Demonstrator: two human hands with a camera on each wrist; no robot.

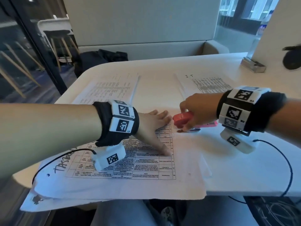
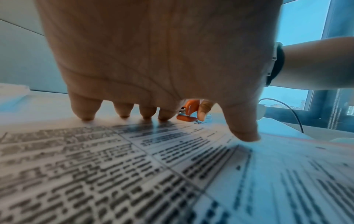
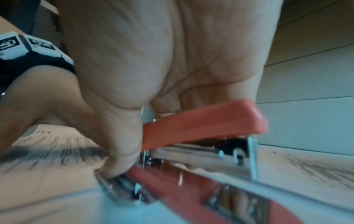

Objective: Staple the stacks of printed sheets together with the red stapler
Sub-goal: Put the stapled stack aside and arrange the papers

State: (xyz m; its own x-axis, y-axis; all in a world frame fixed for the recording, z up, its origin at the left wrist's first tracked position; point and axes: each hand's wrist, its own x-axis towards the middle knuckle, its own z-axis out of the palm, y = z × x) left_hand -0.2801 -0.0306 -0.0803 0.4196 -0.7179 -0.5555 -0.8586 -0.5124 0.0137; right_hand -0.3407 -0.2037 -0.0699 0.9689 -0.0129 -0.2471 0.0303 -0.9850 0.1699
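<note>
A stack of printed sheets (image 1: 123, 167) with a table on top lies at the near edge of the white table (image 1: 228, 173). My left hand (image 1: 153, 128) lies flat on it, fingers spread and pressing down (image 2: 145, 115). My right hand (image 1: 195, 111) grips the red stapler (image 1: 182, 119) just right of the left fingertips, at the stack's far right corner. The right wrist view shows the stapler (image 3: 201, 128) swung open, its red top raised above the metal magazine, with my thumb (image 3: 122, 151) down by its base. Two more printed stacks (image 1: 110, 90) (image 1: 210, 85) lie farther back.
A metal card holder (image 1: 253, 65) and a dark round object (image 1: 292, 59) sit at the far right of the table. A grey sofa back (image 1: 140, 22) stands behind it, with a dark bag (image 1: 104, 59) on the seat. Wrist-camera cables (image 1: 283, 162) trail over the table.
</note>
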